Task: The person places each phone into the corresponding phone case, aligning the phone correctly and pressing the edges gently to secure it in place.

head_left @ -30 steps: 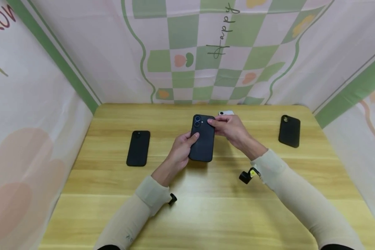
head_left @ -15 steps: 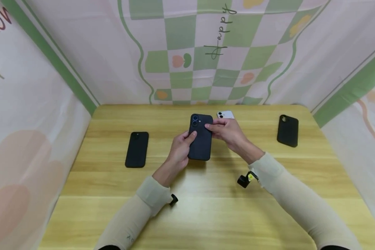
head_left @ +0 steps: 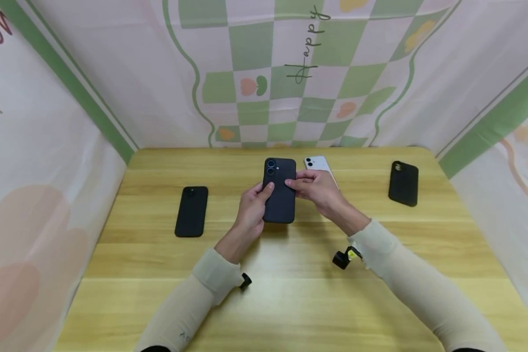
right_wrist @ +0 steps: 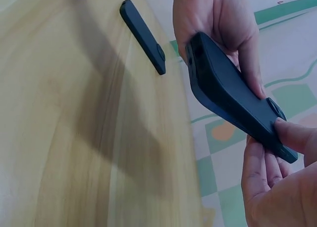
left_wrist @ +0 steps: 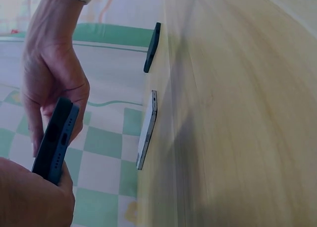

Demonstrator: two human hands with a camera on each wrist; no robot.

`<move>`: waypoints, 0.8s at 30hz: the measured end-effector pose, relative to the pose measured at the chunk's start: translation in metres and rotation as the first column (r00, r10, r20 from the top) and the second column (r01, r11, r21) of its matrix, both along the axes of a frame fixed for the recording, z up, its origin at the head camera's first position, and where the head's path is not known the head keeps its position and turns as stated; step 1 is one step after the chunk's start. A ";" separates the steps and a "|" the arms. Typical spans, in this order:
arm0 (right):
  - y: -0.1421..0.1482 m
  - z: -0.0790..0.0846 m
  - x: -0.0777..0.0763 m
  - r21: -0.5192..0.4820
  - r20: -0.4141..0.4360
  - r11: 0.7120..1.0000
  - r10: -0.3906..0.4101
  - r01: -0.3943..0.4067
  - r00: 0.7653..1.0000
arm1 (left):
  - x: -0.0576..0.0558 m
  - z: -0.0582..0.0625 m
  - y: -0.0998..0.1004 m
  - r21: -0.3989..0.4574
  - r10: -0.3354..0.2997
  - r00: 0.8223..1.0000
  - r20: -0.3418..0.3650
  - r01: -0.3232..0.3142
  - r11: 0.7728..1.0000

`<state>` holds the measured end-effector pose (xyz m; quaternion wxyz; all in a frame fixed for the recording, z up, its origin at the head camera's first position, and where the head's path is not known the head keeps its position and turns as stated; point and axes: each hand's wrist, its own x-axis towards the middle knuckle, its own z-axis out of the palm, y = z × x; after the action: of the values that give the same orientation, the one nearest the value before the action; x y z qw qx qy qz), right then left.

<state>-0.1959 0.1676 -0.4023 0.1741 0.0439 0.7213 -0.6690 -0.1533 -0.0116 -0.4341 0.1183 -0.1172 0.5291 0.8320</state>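
Observation:
A phone in a black case (head_left: 280,203) is held above the table by both hands, its back with two camera lenses facing up. My left hand (head_left: 251,208) grips its left edge, thumb across the back. On the right edge, my right hand (head_left: 323,190) pinches it between the thumb on top and fingers beneath. In the left wrist view, the bluish phone (left_wrist: 64,142) shows at the bottom end beside the case (left_wrist: 51,133), slightly offset from it. The right wrist view shows the case's back (right_wrist: 233,83) and a dark blue phone side below it.
A white phone (head_left: 318,164) lies behind my right hand, partly hidden. To the left rests a black phone (head_left: 191,211), apparently cased. A black phone case (head_left: 403,184) with a camera cutout lies at the far right. Patterned cloth (head_left: 251,49) hangs behind the wooden table (head_left: 290,303).
Both hands and the cased phone have shifted slightly left in view. The right hand has slid down the right edge, away from the camera end; more of the white phone shows.

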 end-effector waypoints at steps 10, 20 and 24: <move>-0.003 -0.003 0.006 0.004 0.000 1.000 0.006 -0.006 1.000 | -0.001 0.001 -0.001 0.022 0.025 1.000 0.000 -0.025 0.999; -0.005 -0.005 0.014 0.037 0.020 0.999 0.029 -0.030 0.999 | -0.003 0.002 -0.002 0.035 0.051 0.999 0.017 -0.052 0.998; -0.005 -0.006 0.018 0.037 0.018 0.998 0.041 -0.042 0.999 | -0.004 0.001 -0.002 0.041 0.056 0.998 0.019 -0.056 0.998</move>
<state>-0.1782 0.1629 -0.4085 0.1934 0.0380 0.7330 -0.6511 -0.1577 -0.0140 -0.4328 0.1022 -0.1371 0.5072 0.8447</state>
